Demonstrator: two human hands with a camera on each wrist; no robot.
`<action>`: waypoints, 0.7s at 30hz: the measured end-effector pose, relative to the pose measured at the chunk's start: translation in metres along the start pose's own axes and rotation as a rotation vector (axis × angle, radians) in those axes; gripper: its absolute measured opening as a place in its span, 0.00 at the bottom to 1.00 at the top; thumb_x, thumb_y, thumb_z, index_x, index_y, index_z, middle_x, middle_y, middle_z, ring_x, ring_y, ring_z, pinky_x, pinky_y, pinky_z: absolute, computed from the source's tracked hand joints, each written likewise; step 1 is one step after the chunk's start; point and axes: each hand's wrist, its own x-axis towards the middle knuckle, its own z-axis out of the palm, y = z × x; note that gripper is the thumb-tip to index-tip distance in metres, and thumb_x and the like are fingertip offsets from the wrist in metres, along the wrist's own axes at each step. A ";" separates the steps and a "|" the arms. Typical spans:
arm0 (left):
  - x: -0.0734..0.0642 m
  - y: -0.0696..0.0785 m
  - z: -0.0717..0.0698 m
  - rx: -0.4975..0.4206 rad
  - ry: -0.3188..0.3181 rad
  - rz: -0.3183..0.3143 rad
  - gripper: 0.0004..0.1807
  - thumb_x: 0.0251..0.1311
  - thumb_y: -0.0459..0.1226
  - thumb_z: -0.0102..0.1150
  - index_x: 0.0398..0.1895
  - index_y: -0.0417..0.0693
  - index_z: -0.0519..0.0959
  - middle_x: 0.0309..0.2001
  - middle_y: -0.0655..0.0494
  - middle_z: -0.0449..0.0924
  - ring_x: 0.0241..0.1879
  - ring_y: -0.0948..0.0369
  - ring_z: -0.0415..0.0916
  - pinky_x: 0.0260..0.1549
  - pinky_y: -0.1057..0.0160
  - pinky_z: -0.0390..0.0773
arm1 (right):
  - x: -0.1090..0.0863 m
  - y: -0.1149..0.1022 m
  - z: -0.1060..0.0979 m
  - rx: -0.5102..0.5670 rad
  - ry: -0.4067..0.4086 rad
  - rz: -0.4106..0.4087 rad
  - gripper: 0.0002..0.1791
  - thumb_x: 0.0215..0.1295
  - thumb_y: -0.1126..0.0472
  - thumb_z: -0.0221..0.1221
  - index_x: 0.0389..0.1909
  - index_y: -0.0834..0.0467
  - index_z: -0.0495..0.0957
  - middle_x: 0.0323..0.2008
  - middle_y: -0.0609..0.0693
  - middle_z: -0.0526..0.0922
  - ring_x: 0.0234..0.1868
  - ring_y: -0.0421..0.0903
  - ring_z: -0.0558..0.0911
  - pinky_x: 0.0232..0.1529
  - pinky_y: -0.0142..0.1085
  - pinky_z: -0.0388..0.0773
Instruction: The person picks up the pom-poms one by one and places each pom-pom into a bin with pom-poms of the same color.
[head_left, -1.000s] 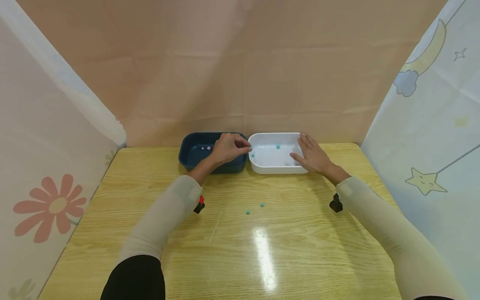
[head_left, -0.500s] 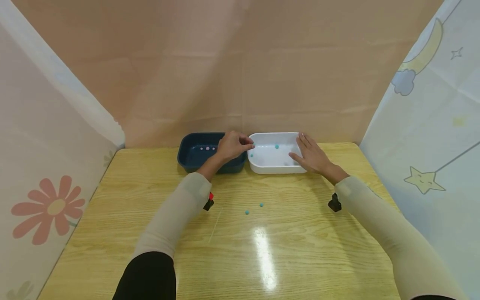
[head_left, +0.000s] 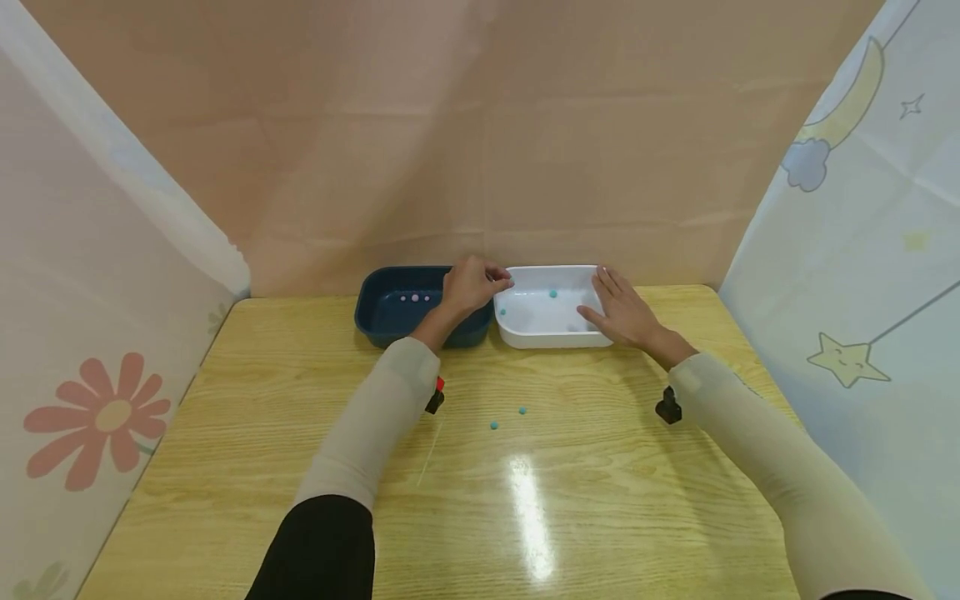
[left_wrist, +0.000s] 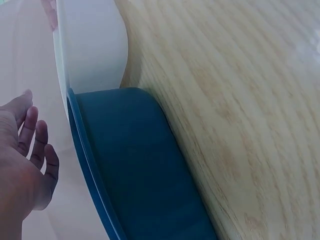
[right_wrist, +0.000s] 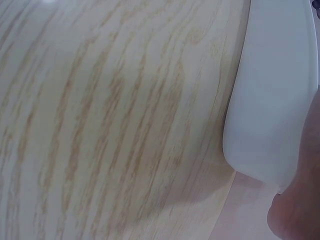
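My left hand (head_left: 468, 285) reaches over the dark blue tub (head_left: 375, 331), its thumb and forefinger together at the left rim of the white tub (head_left: 555, 340). It pinches a small teal ball, mostly hidden at the fingertips. In the left wrist view, the hand (left_wrist: 25, 165) is above the blue rim, other fingers loosely bent. My right hand (head_left: 628, 312) lies with fingers straight across the right end of the white tub. In the white tub are two teal balls, one (head_left: 553, 293) near the middle and another (head_left: 503, 312) by the left wall. Several pink balls (head_left: 415, 297) sit in the blue tub.
Two more teal balls, one (head_left: 522, 410) slightly farther back than the other (head_left: 494, 425), lie on the wooden table (head_left: 600, 500) in front of the tubs. The tubs stand side by side against a brown backdrop (head_left: 480, 167), with printed sheets at both sides.
My left hand has shifted right and slightly away from me, from the blue tub to the white tub's rim, still pinching. The right hand keeps its place.
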 end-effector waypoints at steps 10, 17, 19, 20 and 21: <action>0.008 0.002 0.003 0.010 0.038 -0.068 0.10 0.68 0.47 0.72 0.45 0.56 0.93 0.44 0.59 0.90 0.45 0.60 0.82 0.52 0.49 0.78 | -0.001 -0.002 0.001 -0.001 -0.006 0.003 0.50 0.85 0.37 0.40 0.81 0.76 0.41 0.84 0.70 0.37 0.85 0.66 0.38 0.83 0.57 0.35; 0.011 0.004 0.006 0.020 0.060 -0.119 0.10 0.68 0.47 0.72 0.45 0.56 0.93 0.43 0.59 0.90 0.46 0.59 0.82 0.56 0.48 0.77 | 0.000 -0.003 0.001 -0.010 -0.007 0.000 0.48 0.85 0.39 0.41 0.82 0.75 0.40 0.84 0.69 0.36 0.85 0.65 0.37 0.83 0.56 0.34; 0.012 0.004 0.007 0.013 0.074 -0.125 0.09 0.67 0.47 0.73 0.44 0.56 0.93 0.42 0.59 0.90 0.46 0.59 0.82 0.56 0.47 0.76 | 0.000 -0.003 0.000 -0.009 -0.006 0.001 0.48 0.85 0.39 0.41 0.82 0.75 0.40 0.84 0.69 0.36 0.85 0.65 0.37 0.83 0.56 0.34; 0.012 0.004 0.008 0.012 0.078 -0.130 0.09 0.67 0.47 0.73 0.44 0.56 0.93 0.42 0.59 0.90 0.46 0.59 0.81 0.56 0.47 0.76 | 0.000 -0.002 0.000 -0.009 -0.005 0.001 0.48 0.85 0.39 0.42 0.82 0.74 0.40 0.84 0.69 0.36 0.85 0.65 0.37 0.83 0.56 0.34; 0.013 0.004 0.008 0.010 0.083 -0.133 0.09 0.67 0.47 0.73 0.44 0.56 0.93 0.42 0.59 0.90 0.45 0.59 0.81 0.56 0.47 0.76 | 0.000 -0.002 0.000 -0.010 -0.004 0.001 0.48 0.85 0.39 0.42 0.82 0.74 0.40 0.84 0.69 0.36 0.85 0.65 0.37 0.83 0.56 0.34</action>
